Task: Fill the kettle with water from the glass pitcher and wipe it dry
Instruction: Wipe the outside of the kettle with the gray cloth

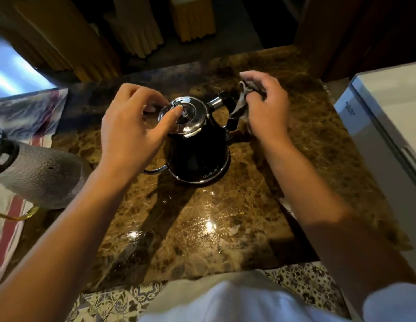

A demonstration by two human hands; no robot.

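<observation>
A black kettle [197,152] with a shiny chrome lid [190,115] stands upright in the middle of the brown marble counter [202,228]. Its thin spout points toward me at the lower left. My left hand [130,122] reaches over the lid, its thumb and fingers pinching the lid's knob. My right hand [265,105] is closed on a grey cloth [239,105], which hangs against the kettle's handle at the right. The textured glass pitcher [39,173] lies in view at the left edge, partly cut off.
A striped cloth [9,219] under the pitcher covers the counter's left side. A white appliance [388,126] stands against the counter's right edge. Yellow curtains [132,31] hang behind the counter. Patterned floor tiles [302,282] show below the near edge.
</observation>
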